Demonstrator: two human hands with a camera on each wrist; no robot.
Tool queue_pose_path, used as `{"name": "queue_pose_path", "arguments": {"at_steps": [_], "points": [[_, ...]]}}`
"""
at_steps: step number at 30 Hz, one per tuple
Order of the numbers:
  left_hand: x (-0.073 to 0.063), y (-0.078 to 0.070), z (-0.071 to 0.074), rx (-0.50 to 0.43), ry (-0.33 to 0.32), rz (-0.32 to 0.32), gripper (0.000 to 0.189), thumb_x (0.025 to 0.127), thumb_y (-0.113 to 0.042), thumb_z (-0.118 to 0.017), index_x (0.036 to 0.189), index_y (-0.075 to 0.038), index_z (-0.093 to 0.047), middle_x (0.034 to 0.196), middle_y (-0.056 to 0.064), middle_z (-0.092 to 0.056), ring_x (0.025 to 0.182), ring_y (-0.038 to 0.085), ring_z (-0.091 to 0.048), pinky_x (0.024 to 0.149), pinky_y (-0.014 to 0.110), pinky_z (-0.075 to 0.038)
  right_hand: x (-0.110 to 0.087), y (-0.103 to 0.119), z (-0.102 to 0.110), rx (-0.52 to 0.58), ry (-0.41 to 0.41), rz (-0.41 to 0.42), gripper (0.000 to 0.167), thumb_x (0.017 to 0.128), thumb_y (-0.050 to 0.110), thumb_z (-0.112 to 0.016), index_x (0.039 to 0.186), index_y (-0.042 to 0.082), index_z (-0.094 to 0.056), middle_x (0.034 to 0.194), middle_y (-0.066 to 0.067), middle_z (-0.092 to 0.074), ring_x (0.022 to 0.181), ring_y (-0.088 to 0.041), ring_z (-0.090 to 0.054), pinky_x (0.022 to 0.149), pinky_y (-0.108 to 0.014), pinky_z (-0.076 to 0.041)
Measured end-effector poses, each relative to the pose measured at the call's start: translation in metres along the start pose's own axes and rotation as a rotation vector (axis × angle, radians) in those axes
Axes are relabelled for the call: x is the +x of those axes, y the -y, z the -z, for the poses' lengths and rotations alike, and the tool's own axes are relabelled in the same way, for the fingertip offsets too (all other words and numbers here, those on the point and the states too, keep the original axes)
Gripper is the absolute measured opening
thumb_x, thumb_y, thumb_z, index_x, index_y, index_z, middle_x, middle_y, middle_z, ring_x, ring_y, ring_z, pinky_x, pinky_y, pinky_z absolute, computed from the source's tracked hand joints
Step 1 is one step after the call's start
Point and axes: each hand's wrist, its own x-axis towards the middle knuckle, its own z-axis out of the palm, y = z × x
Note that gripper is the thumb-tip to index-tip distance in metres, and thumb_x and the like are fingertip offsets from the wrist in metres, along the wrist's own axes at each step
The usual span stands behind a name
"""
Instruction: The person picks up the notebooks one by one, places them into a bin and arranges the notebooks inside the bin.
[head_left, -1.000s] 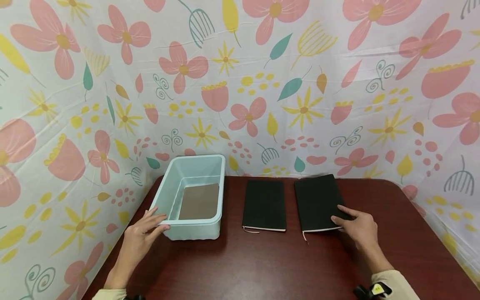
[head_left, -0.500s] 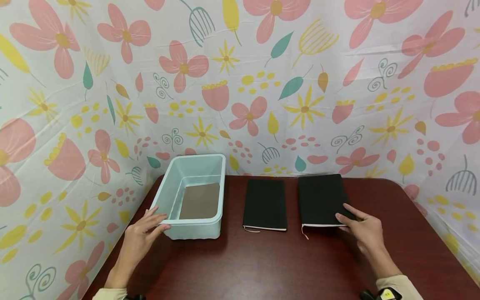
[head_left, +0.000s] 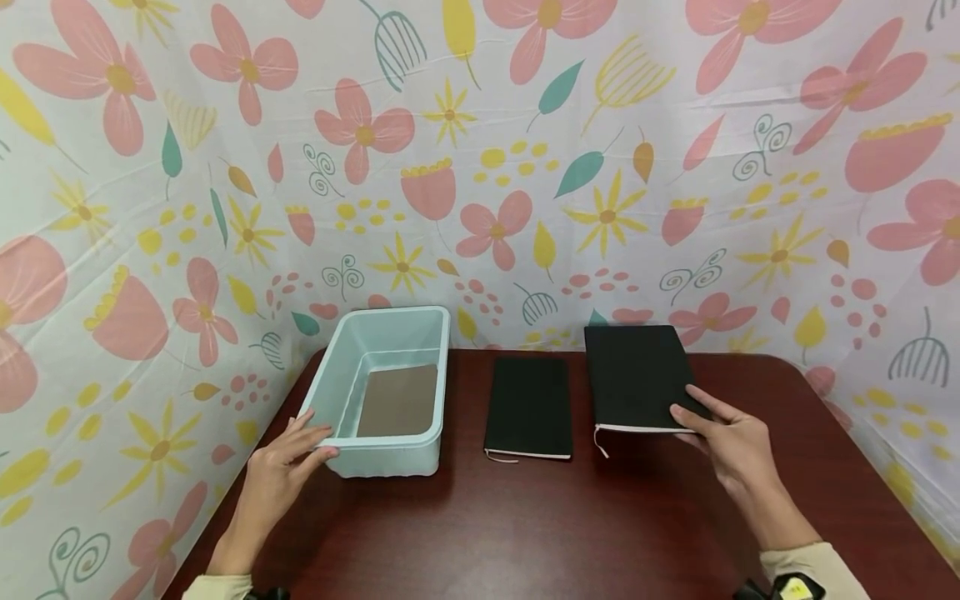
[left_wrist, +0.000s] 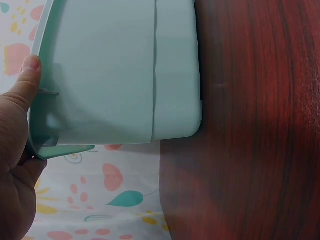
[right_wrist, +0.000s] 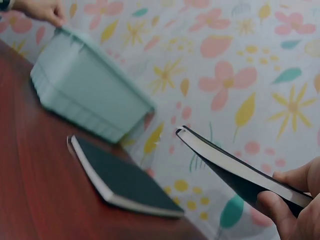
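Dark-red wood forms the table [head_left: 555,533], whose back edge runs along a floral cloth [head_left: 495,150]. A pale blue bin [head_left: 390,461] sits towards its left back corner, with a brown flat piece [head_left: 397,402] on the bin's floor. A strip of wood separates the bin from a flat black notebook [head_left: 528,408], whose far edge lies near the table's back; more wood stretches in front of both and out to the rounded right corner.

The left hand [head_left: 277,475] reaches up from the front and grips the bin's rim at its near left corner. The right hand [head_left: 738,446] pinches the raised notebook [head_left: 637,375] by its near right side, thumb on the cover and fingers beneath; its ribbon [head_left: 602,442] dangles.

A second ago the raised notebook lay lower and skewed; now it is lifted off the wood, and straighter. Bin, left hand and flat black notebook have kept their places.
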Motion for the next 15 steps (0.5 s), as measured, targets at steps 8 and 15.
{"name": "queue_pose_path", "arguments": {"at_steps": [8, 15], "points": [[0.000, 0.000, -0.001, 0.017, -0.004, 0.008, 0.042, 0.066, 0.001, -0.090, 0.106, -0.008, -0.081, 0.104, 0.010, -0.078, 0.126, 0.028, -0.064, 0.118, 0.019, -0.035, -0.005, 0.027, -0.020, 0.069, 0.084, -0.045, 0.069, 0.090, 0.008, -0.080, 0.151, 0.016, -0.047, 0.145, -0.006, -0.037, 0.096, -0.003, -0.072, 0.082, -0.025, -0.064], [0.000, 0.000, 0.000, 0.008, -0.006, 0.001, 0.043, 0.065, 0.002, -0.090, 0.107, -0.008, -0.081, 0.104, 0.011, -0.078, 0.126, 0.027, -0.064, 0.118, 0.019, -0.034, -0.008, 0.044, -0.045, 0.085, 0.125, -0.076, 0.071, 0.090, 0.007, -0.079, 0.152, 0.017, -0.046, 0.171, -0.001, -0.003, 0.100, 0.002, -0.069, 0.083, -0.023, -0.063]]}}
